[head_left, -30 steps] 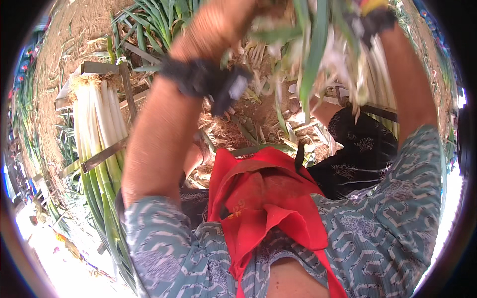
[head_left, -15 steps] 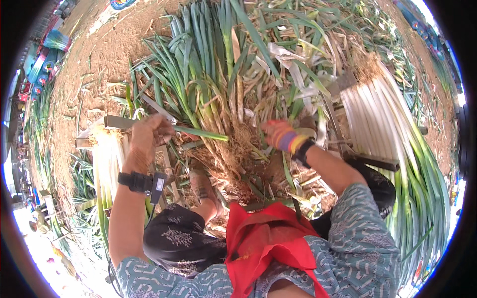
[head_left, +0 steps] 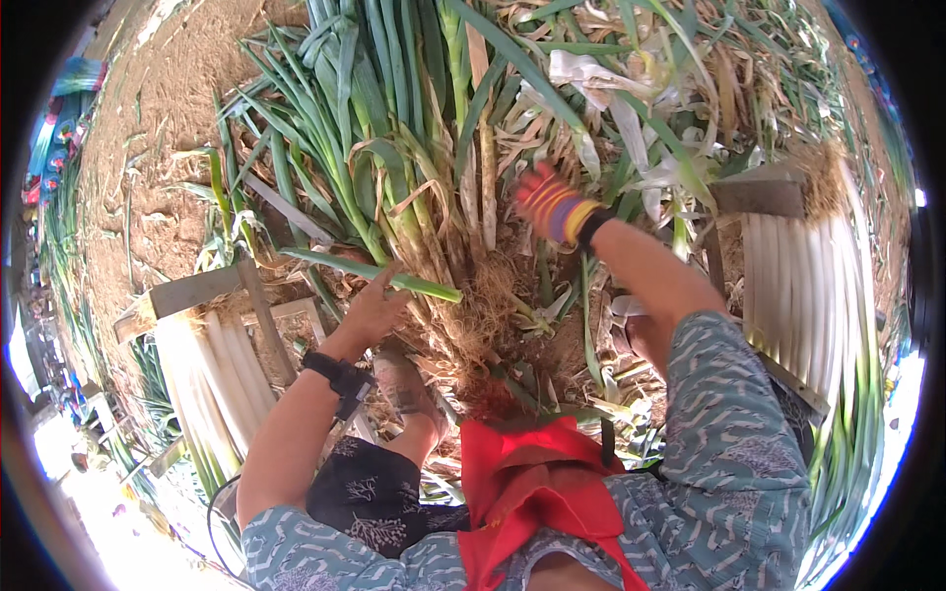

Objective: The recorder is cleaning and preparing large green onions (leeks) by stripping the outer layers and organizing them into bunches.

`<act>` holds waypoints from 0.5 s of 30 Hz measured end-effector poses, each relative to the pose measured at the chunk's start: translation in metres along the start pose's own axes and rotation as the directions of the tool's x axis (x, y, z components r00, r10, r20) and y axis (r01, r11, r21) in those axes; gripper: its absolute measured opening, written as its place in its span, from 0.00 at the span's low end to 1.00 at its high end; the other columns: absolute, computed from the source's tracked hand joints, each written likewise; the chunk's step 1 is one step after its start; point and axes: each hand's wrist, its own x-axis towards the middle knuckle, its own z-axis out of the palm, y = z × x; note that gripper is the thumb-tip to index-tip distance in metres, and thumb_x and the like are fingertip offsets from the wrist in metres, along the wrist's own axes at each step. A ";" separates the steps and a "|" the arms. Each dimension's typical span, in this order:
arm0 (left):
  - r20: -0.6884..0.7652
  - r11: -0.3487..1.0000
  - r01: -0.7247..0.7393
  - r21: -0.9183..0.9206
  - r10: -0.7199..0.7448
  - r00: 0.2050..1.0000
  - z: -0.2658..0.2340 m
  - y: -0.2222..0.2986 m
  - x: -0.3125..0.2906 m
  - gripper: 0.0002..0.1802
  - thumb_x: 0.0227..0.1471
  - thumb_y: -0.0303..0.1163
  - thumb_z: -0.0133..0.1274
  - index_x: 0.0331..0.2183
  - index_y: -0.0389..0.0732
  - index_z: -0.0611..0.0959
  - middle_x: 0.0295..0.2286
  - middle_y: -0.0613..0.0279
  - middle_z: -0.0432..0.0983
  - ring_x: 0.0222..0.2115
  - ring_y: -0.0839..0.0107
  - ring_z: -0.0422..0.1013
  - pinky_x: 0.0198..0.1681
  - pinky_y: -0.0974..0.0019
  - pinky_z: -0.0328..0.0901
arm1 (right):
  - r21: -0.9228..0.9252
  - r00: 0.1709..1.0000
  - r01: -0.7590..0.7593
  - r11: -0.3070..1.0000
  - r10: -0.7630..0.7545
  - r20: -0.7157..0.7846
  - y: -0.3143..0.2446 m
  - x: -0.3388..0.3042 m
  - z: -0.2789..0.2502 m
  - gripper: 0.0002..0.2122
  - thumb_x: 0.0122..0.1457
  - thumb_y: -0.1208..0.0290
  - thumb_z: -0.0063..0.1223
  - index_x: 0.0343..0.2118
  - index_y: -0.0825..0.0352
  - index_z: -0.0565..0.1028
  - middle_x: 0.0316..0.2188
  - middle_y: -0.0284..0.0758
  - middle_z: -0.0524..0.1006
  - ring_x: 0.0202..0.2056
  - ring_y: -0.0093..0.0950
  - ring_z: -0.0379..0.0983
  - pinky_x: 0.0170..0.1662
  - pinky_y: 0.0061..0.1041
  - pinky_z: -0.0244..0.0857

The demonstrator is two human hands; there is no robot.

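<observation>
A heap of untrimmed leeks (head_left: 394, 158) lies in front of me, green leaves pointing away and tangled roots (head_left: 488, 300) toward me. My bare left hand (head_left: 374, 313) is low over the left edge of the heap, fingers stretched out and apart, with nothing seen in them. A cut green leaf (head_left: 394, 281) lies across the heap just by its fingertips. My right hand (head_left: 557, 207), in a striped glove with red fingertips, reaches just right of the leek stems. Its fingers look extended and hold nothing visible, though they are slightly blurred.
Cleaned leeks with white stems stand stacked in a frame on the left (head_left: 202, 369) and a larger one on the right (head_left: 798, 286). Loose leaves and peelings (head_left: 631, 128) cover the ground at far right. My foot (head_left: 402, 379) is near the roots.
My left hand has moved right and toward me, from beside the left stack to the leek heap. My right hand has reached farther forward. The view has shifted slightly.
</observation>
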 end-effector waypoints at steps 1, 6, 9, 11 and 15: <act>0.009 1.000 0.030 -0.007 -0.030 1.000 0.009 0.019 0.015 0.30 0.52 0.40 0.47 0.54 0.36 0.62 0.27 0.52 0.74 0.25 0.66 0.72 0.32 0.65 0.66 | -0.131 0.976 0.011 0.991 -0.040 -0.216 0.042 -0.017 0.038 0.08 0.56 0.62 0.33 0.31 0.57 0.66 0.35 0.31 0.66 0.43 0.32 0.60 0.55 0.45 0.46; -0.128 0.970 0.082 -0.228 -0.113 0.985 0.018 -0.034 0.046 0.28 0.52 0.40 0.47 0.50 0.34 0.66 0.29 0.54 0.75 0.23 0.68 0.73 0.29 0.68 0.68 | -0.575 0.890 -0.274 0.771 0.430 0.152 0.153 -0.014 -0.066 0.22 0.57 0.59 0.37 0.50 0.69 0.68 0.52 0.55 0.62 0.56 0.50 0.55 0.56 0.51 0.47; -0.166 0.870 0.228 -0.437 -0.327 0.930 0.014 -0.018 0.048 0.18 0.50 0.35 0.51 0.40 0.32 0.76 0.26 0.58 0.75 0.17 0.75 0.68 0.19 0.73 0.63 | -0.233 0.705 -0.681 0.694 0.708 0.048 0.219 -0.033 -0.148 0.15 0.56 0.65 0.38 0.34 0.67 0.77 0.41 0.39 0.76 0.44 0.35 0.71 0.45 0.33 0.65; -0.259 0.867 0.124 -0.483 -0.277 0.925 0.014 -0.016 0.050 0.16 0.48 0.32 0.52 0.38 0.31 0.77 0.25 0.60 0.74 0.17 0.76 0.68 0.18 0.73 0.63 | -0.171 0.658 -0.737 0.654 0.752 0.037 0.237 -0.038 -0.182 0.14 0.56 0.65 0.39 0.34 0.66 0.77 0.39 0.39 0.76 0.43 0.35 0.71 0.41 0.33 0.66; -0.390 0.829 -0.005 -0.559 -0.258 0.884 0.001 0.008 0.051 0.12 0.43 0.23 0.55 0.34 0.34 0.79 0.25 0.63 0.74 0.20 0.75 0.69 0.23 0.74 0.65 | -0.466 0.297 -0.880 0.089 0.870 -0.395 0.166 0.008 -0.181 0.23 0.58 0.56 0.38 0.49 0.69 0.66 0.44 0.48 0.70 0.45 0.41 0.68 0.46 0.43 0.64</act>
